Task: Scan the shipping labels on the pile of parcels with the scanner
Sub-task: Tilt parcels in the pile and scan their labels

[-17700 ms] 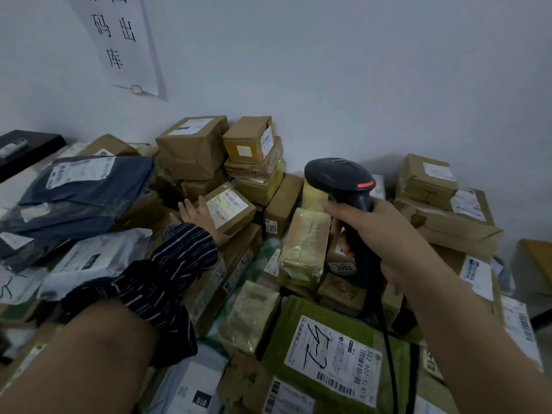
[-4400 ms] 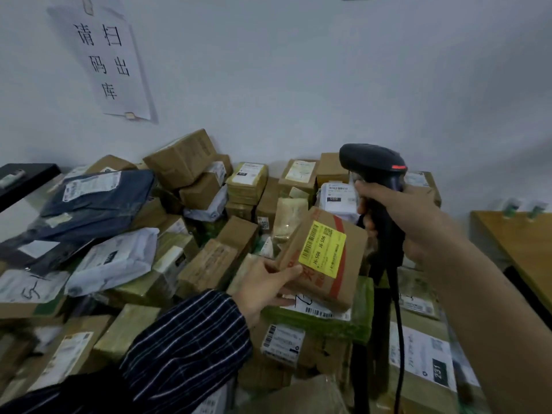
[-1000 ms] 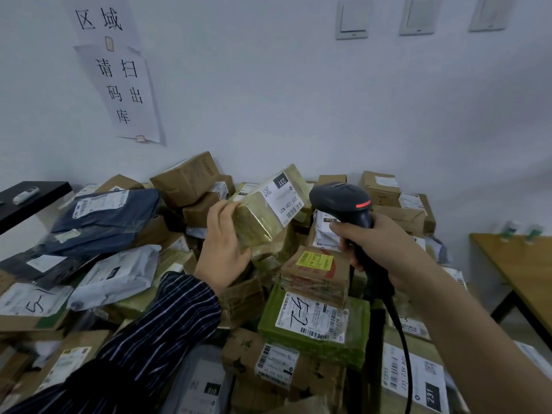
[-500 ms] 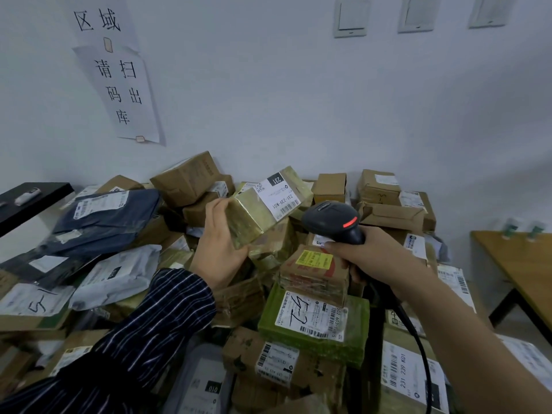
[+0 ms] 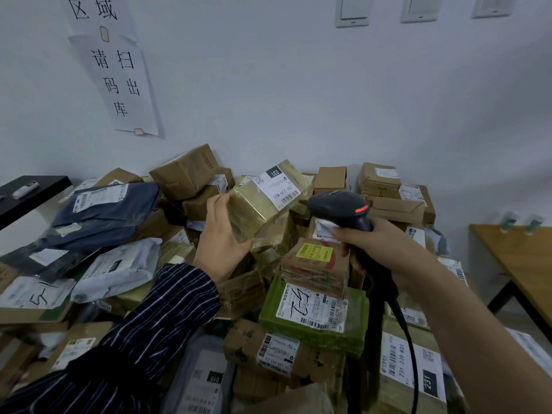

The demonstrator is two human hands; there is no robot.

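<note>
**Q:** Loc. of stock?
**A:** Pile of parcels [image 5: 185,174] covers the whole surface against the white wall. A wooden table [image 5: 525,258] stands beside it at far R.

**Q:** Main items in the pile?
**A:** Navy mailer bag [image 5: 110,213] lies on top at L. Green parcel [image 5: 271,312] lies front-ctr, label up. A yellow-labelled carton [image 5: 313,264] is stacked on its rear part.

**Q:** Unit under scan?
**A:** Tape-wrapped box [image 5: 254,210], raised above pile ctr and tilted, R end higher.

**Q:** Scanner pos.?
**A:** Scanner [image 5: 337,207], black, sits just R of the box, near but apart, w/ its head aimed L at it. Its cable [image 5: 409,339] drops from the handle to the frame bottom.

**Q:** Hand status?
**A:** Left hand [image 5: 221,243] grips the box's lower-L end, thumb and fingers wrapped round it. Right hand [image 5: 379,246] has its fingers closed round the scanner handle.

**Q:** Label?
**A:** Shipping label [image 5: 279,188] is on the box's upper face, marked "231", barcode toward the scanner.

**Q:** Indicator?
**A:** Red light [image 5: 361,209] is lit on the scanner head.
</note>
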